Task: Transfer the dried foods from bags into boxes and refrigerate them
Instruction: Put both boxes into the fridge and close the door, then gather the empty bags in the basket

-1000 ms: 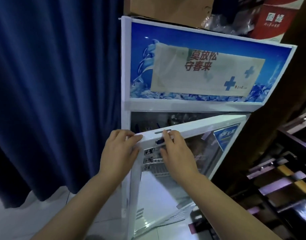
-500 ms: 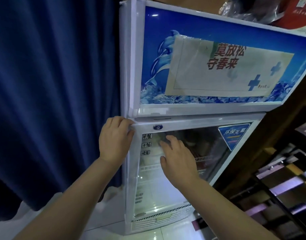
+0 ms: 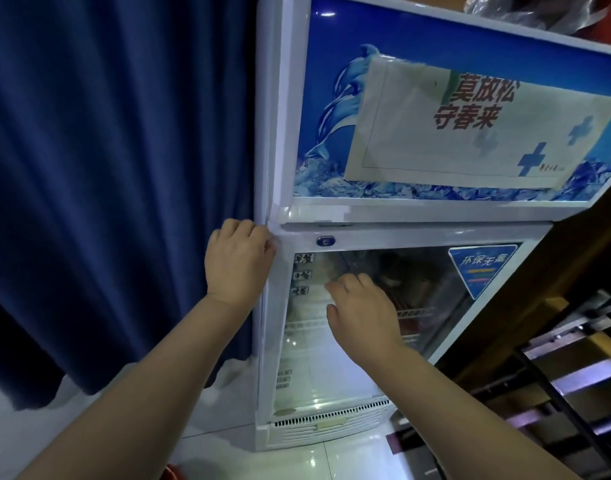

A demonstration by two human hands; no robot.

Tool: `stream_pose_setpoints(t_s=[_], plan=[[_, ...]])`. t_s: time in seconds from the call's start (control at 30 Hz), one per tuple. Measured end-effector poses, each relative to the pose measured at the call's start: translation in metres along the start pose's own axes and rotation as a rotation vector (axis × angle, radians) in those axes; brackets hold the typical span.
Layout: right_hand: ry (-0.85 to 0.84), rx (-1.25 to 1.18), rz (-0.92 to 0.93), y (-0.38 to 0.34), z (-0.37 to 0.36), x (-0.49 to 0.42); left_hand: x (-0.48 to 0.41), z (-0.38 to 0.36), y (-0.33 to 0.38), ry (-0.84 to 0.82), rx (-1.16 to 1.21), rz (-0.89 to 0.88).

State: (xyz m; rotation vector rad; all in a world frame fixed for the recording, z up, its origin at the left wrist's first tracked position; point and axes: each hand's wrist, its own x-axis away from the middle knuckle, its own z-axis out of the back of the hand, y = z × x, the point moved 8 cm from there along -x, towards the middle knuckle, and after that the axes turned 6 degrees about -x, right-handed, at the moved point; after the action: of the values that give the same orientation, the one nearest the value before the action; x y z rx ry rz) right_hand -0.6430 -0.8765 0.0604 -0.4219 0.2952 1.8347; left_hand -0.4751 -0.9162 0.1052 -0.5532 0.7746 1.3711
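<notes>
A white display refrigerator [image 3: 415,214] with a blue ice-themed top panel stands in front of me. Its glass door [image 3: 432,278] sits flush against the cabinet. My left hand [image 3: 238,259] rests on the door's upper left corner, fingers curled over the frame edge. My right hand [image 3: 363,306] lies against the glass, fingers bent, holding nothing. Wire shelves and dim items show through the glass behind it; I cannot make out boxes or bags.
A dark blue curtain [image 3: 117,168] hangs to the left of the fridge. Dark wooden furniture and shelving [image 3: 574,358] crowd the right side. Wrapped items sit on the fridge top [image 3: 525,12]. White tiled floor [image 3: 297,459] lies below.
The glass door stood ajar a second ago and is now flush with the cabinet. My right hand slid from the door's top edge down onto the glass.
</notes>
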Motion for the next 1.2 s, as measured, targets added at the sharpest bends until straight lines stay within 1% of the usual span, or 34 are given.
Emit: stream_pose_setpoints(t_s=[0.13,0.23,0.4,0.5,0.63,0.73,0.8,0.9,0.93,1.0,1.1,1.13,1.2], plan=[[-0.041,0.012,0.043,-0.002,-0.001,0.004,0.027,0.007,-0.005,-0.13,-0.058,-0.015],[-0.054,-0.006,0.121,-0.008,0.001,0.006,0.06,0.023,-0.012,-0.203,-0.107,0.016],[-0.16,-0.048,0.276,-0.03,-0.004,0.014,0.119,0.069,-0.026,-0.281,-0.248,0.152],[-0.17,-0.082,0.447,-0.059,0.001,0.026,0.153,0.105,-0.028,-0.307,-0.36,0.231],[-0.233,-0.145,0.681,-0.114,0.001,0.058,0.204,0.161,-0.026,-0.367,-0.522,0.337],[-0.296,-0.17,0.802,-0.158,0.005,0.093,0.251,0.211,-0.03,-0.43,-0.626,0.441],[-0.277,-0.213,0.912,-0.193,0.01,0.116,0.285,0.248,-0.039,-0.456,-0.671,0.539],[-0.246,-0.219,1.034,-0.244,0.027,0.152,0.334,0.306,-0.051,-0.443,-0.75,0.677],[-0.286,-0.233,1.079,-0.263,0.029,0.165,0.349,0.326,-0.053,-0.438,-0.778,0.723],[-0.288,-0.258,1.169,-0.299,0.036,0.193,0.378,0.364,-0.055,-0.42,-0.833,0.801],[-0.275,-0.26,1.285,-0.355,0.049,0.231,0.418,0.419,-0.06,-0.396,-0.918,0.896],[-0.295,-0.26,1.328,-0.373,0.051,0.246,0.431,0.436,-0.064,-0.386,-0.941,0.919],[-0.263,-0.308,1.394,-0.41,0.06,0.271,0.455,0.471,-0.071,-0.35,-0.984,0.963]])
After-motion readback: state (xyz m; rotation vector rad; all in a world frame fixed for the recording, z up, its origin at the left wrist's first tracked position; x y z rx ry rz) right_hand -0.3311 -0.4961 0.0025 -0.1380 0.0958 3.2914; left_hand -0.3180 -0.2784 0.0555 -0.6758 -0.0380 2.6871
